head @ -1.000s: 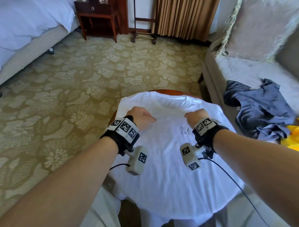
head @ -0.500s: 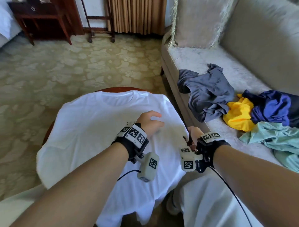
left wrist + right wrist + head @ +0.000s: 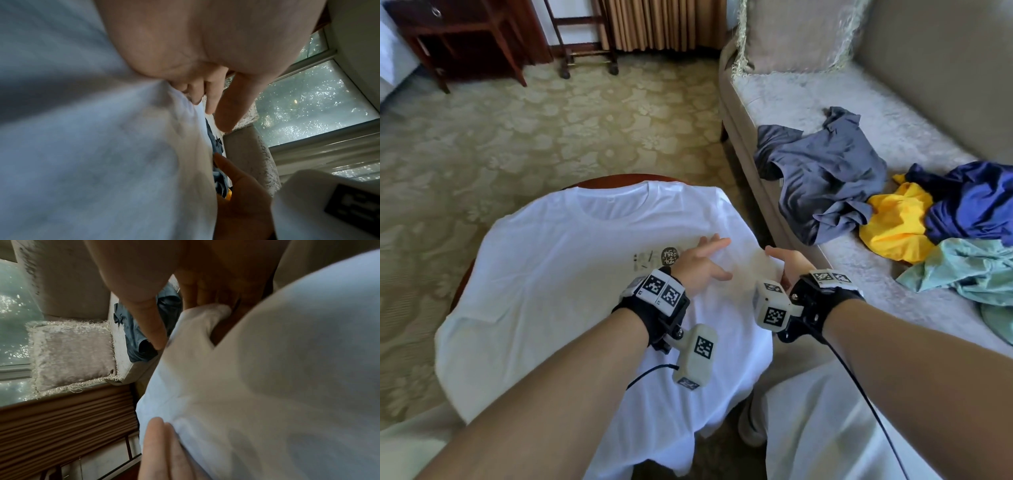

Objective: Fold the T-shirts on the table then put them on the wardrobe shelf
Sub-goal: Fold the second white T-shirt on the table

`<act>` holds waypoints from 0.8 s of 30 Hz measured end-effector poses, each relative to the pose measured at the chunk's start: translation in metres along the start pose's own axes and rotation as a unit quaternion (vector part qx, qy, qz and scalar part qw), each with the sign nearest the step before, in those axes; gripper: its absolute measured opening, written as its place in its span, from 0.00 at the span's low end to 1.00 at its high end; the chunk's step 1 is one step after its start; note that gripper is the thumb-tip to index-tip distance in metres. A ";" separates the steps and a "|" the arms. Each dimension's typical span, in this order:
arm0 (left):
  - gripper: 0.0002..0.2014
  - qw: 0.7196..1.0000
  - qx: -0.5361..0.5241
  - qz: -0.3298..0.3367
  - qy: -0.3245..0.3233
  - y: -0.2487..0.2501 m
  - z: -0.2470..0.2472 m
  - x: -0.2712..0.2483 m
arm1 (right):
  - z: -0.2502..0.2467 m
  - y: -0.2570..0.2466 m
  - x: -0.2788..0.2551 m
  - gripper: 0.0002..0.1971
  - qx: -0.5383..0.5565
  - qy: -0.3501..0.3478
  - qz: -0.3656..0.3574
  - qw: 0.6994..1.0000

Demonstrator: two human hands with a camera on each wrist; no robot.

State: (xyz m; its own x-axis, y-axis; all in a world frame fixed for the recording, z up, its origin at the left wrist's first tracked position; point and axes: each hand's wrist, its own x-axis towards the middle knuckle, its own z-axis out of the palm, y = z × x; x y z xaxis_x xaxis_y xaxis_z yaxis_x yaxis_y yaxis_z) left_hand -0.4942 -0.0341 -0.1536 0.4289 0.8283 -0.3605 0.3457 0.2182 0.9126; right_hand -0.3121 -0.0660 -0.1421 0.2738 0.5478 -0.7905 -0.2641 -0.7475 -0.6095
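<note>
A white T-shirt with a small dark print lies spread face up over the round wooden table, its hem hanging off the near edge. My left hand rests on the shirt's right half, fingers straight and spread; the left wrist view shows its fingers touching the cloth. My right hand is at the shirt's right edge. Its thumb lies on top and its fingers curl behind a fold of the white fabric. More crumpled shirts lie on the sofa: grey, yellow, navy, pale teal.
The beige sofa stands close on the table's right, with a fringed cushion at its far end. A dark wooden side table and a wooden rack stand at the back, across patterned carpet. My white-clad knee is by the table's near right.
The view has swung right toward the sofa. Both hands moved from the shirt's middle to its right side. The left fist opened flat; the right hand took the shirt's right edge.
</note>
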 end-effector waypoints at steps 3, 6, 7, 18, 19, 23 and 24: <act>0.34 1.000 -0.024 -0.002 -0.003 0.002 -0.003 0.000 | 0.004 -0.009 0.006 0.14 -0.009 0.015 -0.042 0.999; 0.32 0.997 -0.076 -0.003 0.012 0.007 -0.005 -0.001 | 0.011 -0.023 0.009 0.13 -0.010 0.019 -0.067 0.997; 0.32 0.995 -0.099 -0.007 0.019 0.009 -0.006 -0.002 | 0.011 -0.026 0.013 0.13 -0.012 0.023 -0.066 0.997; 0.26 0.962 -0.262 -0.040 0.072 0.019 -0.038 -0.011 | 0.055 -0.044 -0.040 0.09 -0.163 0.126 -0.338 0.918; 0.26 0.955 -0.282 -0.050 0.075 0.019 -0.041 -0.012 | 0.062 -0.043 -0.043 0.09 -0.207 0.120 -0.363 0.900; 0.26 0.925 -0.361 -0.073 0.092 0.019 -0.054 -0.014 | 0.090 -0.033 -0.050 0.14 -0.380 0.057 -0.390 0.837; 0.26 0.917 -0.377 -0.080 0.100 0.020 -0.057 -0.016 | 0.096 -0.030 -0.049 0.15 -0.415 0.039 -0.379 0.826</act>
State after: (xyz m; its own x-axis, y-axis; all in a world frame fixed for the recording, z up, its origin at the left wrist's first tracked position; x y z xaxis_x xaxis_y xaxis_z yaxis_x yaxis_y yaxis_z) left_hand -0.5418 -0.0133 -0.1190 0.2358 0.8157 -0.5282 -0.3173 0.5784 0.7515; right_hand -0.4060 -0.0346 -0.0903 0.1370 0.9752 -0.1740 0.7279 -0.2183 -0.6500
